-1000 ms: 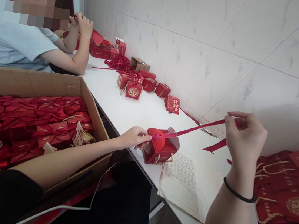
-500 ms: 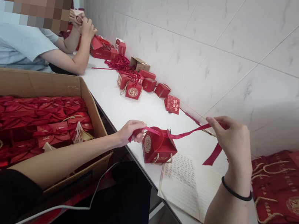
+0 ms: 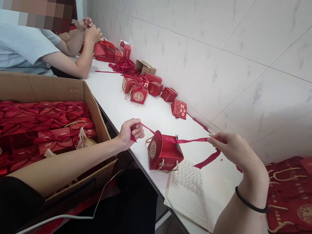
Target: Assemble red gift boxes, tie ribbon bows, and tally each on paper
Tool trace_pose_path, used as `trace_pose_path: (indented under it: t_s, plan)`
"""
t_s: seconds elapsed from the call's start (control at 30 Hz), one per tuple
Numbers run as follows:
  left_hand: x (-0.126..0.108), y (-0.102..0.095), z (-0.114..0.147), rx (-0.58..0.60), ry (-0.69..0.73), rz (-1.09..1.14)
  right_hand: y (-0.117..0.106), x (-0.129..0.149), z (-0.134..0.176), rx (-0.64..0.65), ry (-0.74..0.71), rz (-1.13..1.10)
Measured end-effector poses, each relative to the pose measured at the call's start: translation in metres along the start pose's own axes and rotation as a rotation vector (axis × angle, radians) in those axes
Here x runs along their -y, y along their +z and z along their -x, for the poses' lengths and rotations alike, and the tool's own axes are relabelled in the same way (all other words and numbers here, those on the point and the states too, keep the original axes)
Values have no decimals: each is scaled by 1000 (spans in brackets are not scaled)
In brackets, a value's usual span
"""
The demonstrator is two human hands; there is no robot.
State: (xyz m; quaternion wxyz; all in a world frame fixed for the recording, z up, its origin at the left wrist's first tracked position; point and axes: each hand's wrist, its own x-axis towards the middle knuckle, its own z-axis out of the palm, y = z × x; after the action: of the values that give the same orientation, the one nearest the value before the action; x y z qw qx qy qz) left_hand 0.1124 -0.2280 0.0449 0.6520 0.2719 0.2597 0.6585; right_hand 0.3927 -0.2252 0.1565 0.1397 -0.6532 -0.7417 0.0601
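Note:
A red gift box (image 3: 167,157) with a gold round emblem and twisted cord handles stands on the white table (image 3: 155,119). A dark red ribbon (image 3: 192,140) passes through the top of the box and stretches out to both sides. Left of the box, my left hand (image 3: 131,133) is closed on one end of the ribbon. To its right, my right hand (image 3: 227,142) pinches the other side between thumb and fingers, and a loose tail hangs below it. Both hands are off the box itself.
An open notebook (image 3: 190,200) lies by the front edge. A carton (image 3: 92,111) packed with red boxes stands at left. More red boxes (image 3: 138,95) and a ribbon heap (image 3: 124,65) sit farther back. Red bags (image 3: 299,216) lie at right. A co-worker (image 3: 11,46) sits at far left.
My left hand has moved slightly left and up with its ribbon end. My right hand has lowered and come nearer the box; the ribbon now runs straighter across the box top.

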Motion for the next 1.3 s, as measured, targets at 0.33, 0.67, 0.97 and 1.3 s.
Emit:
trace_pose_path:
  t_s: [0.33, 0.67, 0.97, 1.3]
  plan:
    - [-2, 2, 0, -120, 56, 86, 3, 2, -5, 153, -2, -1]
    - [-3, 2, -1, -149, 41, 131, 17, 5, -11, 197, -79, 64]
    - [0, 0, -2, -149, 18, 131, 38, 24, -18, 252, -317, 33]
    - [0, 1, -2, -158, 17, 142, 47, 33, -21, 287, -412, -20]
